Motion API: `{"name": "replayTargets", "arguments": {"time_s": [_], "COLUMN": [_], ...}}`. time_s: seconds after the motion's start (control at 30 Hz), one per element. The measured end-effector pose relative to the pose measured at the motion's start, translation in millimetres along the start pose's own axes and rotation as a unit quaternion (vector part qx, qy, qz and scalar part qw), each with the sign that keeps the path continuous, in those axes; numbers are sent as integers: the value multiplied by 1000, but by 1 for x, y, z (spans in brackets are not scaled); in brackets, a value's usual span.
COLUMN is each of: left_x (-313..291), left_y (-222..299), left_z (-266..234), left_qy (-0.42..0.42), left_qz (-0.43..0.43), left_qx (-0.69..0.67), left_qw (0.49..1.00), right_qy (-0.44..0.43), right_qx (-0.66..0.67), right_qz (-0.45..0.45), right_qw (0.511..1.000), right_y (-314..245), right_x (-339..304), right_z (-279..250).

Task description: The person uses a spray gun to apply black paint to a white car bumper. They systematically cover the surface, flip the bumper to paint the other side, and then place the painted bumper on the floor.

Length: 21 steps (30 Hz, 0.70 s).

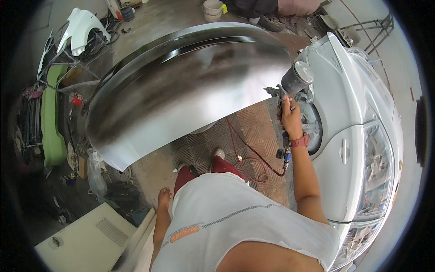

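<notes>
Head view: our right hand (pixel 290 115) grips the spray gun (pixel 277 92) near the right end of the panel (pixel 181 86) ahead; left hand (pixel 165 196) hangs low, can't tell if open. Looks mid-coat, panel patchy; next pass likely wants steady standoff, even overlap.

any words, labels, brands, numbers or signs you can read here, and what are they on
Orange patch on the white shirt: lettering, too small and distorted to quote reliably.
Small dark print beside the patch: too small to read.
Red can at left: pale marking, too blurred to read.
Spray gun: no lettering I can make out.
</notes>
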<state>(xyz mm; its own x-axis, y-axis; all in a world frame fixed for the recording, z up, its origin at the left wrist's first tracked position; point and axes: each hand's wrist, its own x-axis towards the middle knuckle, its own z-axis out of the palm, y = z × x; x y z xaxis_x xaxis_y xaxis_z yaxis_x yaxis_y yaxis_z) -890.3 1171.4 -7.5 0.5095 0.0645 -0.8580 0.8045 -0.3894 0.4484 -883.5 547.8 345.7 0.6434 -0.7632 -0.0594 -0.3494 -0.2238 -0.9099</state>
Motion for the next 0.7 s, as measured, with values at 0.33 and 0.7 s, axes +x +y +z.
{"name": "replayTargets", "arguments": {"time_s": [0.33,0.7], "left_x": [-30,-59], "left_y": [-4,-11], "left_z": [44,55], "left_qy": [3,43], "left_qz": [-2,-5], "left_qx": [-4,25], "left_qw": [1000,999], "right_qy": [60,130], "right_qx": [-4,-111], "right_qz": [44,3], "right_qw": [997,985], "right_y": [67,114], "right_x": [81,114], "right_z": [-80,-85]}}
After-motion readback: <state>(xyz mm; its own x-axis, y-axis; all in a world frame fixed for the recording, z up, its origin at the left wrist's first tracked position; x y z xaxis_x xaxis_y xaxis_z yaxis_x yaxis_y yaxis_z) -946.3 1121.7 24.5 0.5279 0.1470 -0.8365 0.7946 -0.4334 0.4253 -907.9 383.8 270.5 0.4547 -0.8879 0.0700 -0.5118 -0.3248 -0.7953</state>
